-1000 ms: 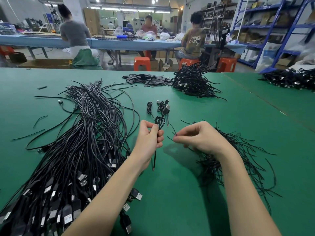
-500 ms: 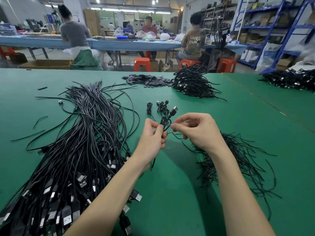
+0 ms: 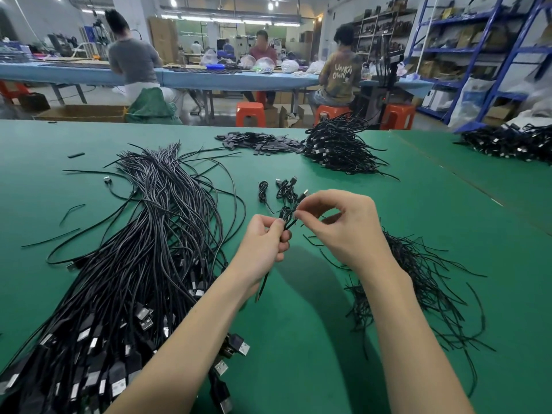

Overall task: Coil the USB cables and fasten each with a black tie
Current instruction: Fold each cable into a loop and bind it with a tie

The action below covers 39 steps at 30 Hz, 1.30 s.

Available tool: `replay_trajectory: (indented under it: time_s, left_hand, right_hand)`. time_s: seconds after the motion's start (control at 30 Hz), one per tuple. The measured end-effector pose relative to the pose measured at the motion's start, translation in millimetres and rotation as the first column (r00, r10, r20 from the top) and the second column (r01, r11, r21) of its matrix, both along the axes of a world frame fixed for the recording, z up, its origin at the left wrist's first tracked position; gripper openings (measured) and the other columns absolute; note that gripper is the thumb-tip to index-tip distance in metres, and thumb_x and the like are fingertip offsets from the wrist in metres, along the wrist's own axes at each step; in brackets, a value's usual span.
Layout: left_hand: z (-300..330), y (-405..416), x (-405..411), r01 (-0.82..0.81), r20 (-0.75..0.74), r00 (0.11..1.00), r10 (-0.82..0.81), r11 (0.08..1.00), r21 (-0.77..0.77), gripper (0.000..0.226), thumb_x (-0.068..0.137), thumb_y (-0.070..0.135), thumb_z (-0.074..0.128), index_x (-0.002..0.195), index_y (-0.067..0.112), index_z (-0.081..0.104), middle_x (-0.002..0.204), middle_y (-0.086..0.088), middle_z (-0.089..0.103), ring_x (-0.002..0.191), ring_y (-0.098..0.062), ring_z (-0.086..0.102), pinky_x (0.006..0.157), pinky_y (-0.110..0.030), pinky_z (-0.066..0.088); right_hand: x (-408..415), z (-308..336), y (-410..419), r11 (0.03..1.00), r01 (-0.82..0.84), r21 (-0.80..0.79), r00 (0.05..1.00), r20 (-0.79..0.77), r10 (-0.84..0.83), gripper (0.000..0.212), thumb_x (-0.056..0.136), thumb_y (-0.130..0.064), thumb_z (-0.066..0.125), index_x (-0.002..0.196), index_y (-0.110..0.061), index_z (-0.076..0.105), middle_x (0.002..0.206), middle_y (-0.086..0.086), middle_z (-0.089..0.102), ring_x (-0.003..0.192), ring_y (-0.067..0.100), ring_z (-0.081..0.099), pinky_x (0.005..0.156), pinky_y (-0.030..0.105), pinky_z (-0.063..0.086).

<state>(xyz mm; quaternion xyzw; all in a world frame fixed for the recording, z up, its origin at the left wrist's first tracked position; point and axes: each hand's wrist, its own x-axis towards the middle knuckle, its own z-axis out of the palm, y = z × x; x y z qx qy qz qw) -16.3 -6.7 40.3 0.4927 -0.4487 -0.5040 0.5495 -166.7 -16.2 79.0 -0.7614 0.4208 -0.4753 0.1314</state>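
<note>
My left hand (image 3: 264,245) grips a small coiled black USB cable (image 3: 286,215) above the green table; one cable end hangs below the fist. My right hand (image 3: 340,225) pinches a thin black tie (image 3: 298,218) against the coil with thumb and forefinger. A big bundle of loose USB cables (image 3: 143,258) lies to the left, plugs toward me. A heap of black ties (image 3: 418,282) lies under my right forearm. Three small coiled cables (image 3: 282,189) lie on the table just beyond my hands.
A pile of coiled cables (image 3: 337,147) and a flat heap of small black pieces (image 3: 260,142) sit at the far middle of the table (image 3: 328,339). Another cable pile (image 3: 507,143) is at the far right. People sit at a blue bench behind.
My right hand left the tie heap with a tie and rose to meet the coil in my left hand. The left hand lifted slightly.
</note>
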Motion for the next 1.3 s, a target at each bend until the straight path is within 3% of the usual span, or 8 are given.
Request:
replay_trajectory:
  time_s: [0.17, 0.27, 0.5, 0.63, 0.8, 1.0, 1.1, 1.3]
  left_hand:
    - [5.7, 1.6, -2.6, 0.027, -0.034, 0.999, -0.027, 1.0, -0.001, 0.006, 0.104, 0.011, 0.044, 0.099, 0.01, 0.046, 0.069, 0.001, 0.051, 0.054, -0.007, 0.041, 0.041, -0.014, 0.03]
    - [7.2, 1.6, 0.8, 0.035, -0.059, 0.998, -0.035, 0.999, 0.002, 0.004, 0.104, 0.011, 0.045, 0.102, 0.007, 0.047, 0.07, 0.001, 0.052, 0.054, -0.007, 0.041, 0.042, -0.015, 0.03]
    - [7.9, 1.4, 0.7, 0.047, 0.001, 0.999, -0.047, 0.999, -0.007, 0.009, 0.105, 0.017, 0.045, 0.104, 0.008, 0.048, 0.071, 0.002, 0.053, 0.056, -0.007, 0.041, 0.044, -0.015, 0.032]
    - [5.5, 3.2, 1.0, 0.03, 0.139, 0.99, -0.026, 0.999, -0.025, 0.009, 0.103, 0.02, 0.047, 0.099, 0.012, 0.048, 0.066, 0.01, 0.056, 0.054, -0.006, 0.045, 0.048, -0.016, 0.038]
    - [11.0, 2.6, 3.2, 0.035, 0.462, 0.887, 0.015, 0.994, -0.1, 0.015, 0.104, 0.029, 0.04, 0.093, 0.02, 0.044, 0.08, 0.002, 0.062, 0.069, -0.015, 0.051, 0.067, -0.037, 0.043]
    - [12.1, 1.4, 8.6, -0.027, 0.596, 0.79, 0.141, 0.98, -0.197, 0.024, 0.105, 0.035, 0.04, 0.09, 0.016, 0.044, 0.08, -0.004, 0.065, 0.063, -0.014, 0.052, 0.06, -0.033, 0.038]
    - [10.6, -3.8, 12.1, -0.036, 0.396, 0.915, 0.083, 0.992, -0.123, 0.023, 0.106, 0.032, 0.041, 0.087, 0.018, 0.042, 0.077, -0.002, 0.057, 0.069, -0.019, 0.047, 0.069, -0.037, 0.04]
    - [9.6, -1.6, 11.4, -0.004, 0.082, 0.997, 0.011, 0.996, -0.094, 0.022, 0.107, 0.026, 0.043, 0.087, 0.016, 0.043, 0.064, 0.007, 0.058, 0.051, -0.003, 0.048, 0.046, -0.014, 0.038]
  right_hand:
    - [1.7, -3.3, -0.1, 0.989, -0.033, 0.146, 0.995, -0.092, 0.047, 0.011, 0.082, -0.018, 0.08, 0.077, -0.027, 0.077, 0.071, -0.014, 0.072, 0.063, 0.011, 0.067, 0.065, 0.031, 0.056]
    - [3.2, -7.8, -1.0, 0.987, 0.016, 0.158, 0.996, -0.085, -0.003, 0.01, 0.082, -0.022, 0.081, 0.075, -0.029, 0.076, 0.069, -0.011, 0.072, 0.061, 0.01, 0.066, 0.062, 0.026, 0.054]
    - [13.9, -6.5, 0.8, 0.994, 0.038, 0.099, 0.991, 0.123, -0.05, 0.017, 0.079, -0.015, 0.081, 0.071, -0.028, 0.073, 0.065, -0.014, 0.069, 0.052, 0.006, 0.059, 0.052, 0.014, 0.045]
    - [12.7, -9.8, -0.8, 0.988, 0.066, 0.139, 0.998, -0.01, -0.066, 0.016, 0.079, -0.015, 0.079, 0.07, -0.026, 0.073, 0.062, -0.015, 0.066, 0.049, 0.007, 0.058, 0.053, 0.018, 0.047]
    - [9.1, -8.6, -2.3, 0.987, 0.058, 0.151, 0.997, -0.054, -0.051, 0.012, 0.079, -0.012, 0.077, 0.071, -0.022, 0.075, 0.056, -0.01, 0.063, 0.051, 0.014, 0.06, 0.057, 0.031, 0.052]
    - [13.1, -4.6, 4.1, 0.961, 0.017, 0.277, 1.0, -0.006, -0.016, 0.01, 0.083, -0.018, 0.077, 0.075, -0.024, 0.077, 0.066, -0.007, 0.071, 0.05, 0.015, 0.067, 0.057, 0.028, 0.057]
    - [12.5, -3.3, 5.6, 0.857, -0.149, 0.494, 0.975, 0.218, 0.044, 0.008, 0.085, -0.013, 0.078, 0.086, -0.02, 0.079, 0.075, 0.0, 0.074, 0.058, 0.014, 0.068, 0.059, 0.028, 0.06]
    - [9.0, -15.0, 2.7, 0.472, -0.575, 0.669, 0.743, 0.668, -0.041, 0.018, 0.08, -0.003, 0.076, 0.091, -0.012, 0.066, 0.088, 0.008, 0.073, 0.07, 0.017, 0.065, 0.068, 0.027, 0.06]
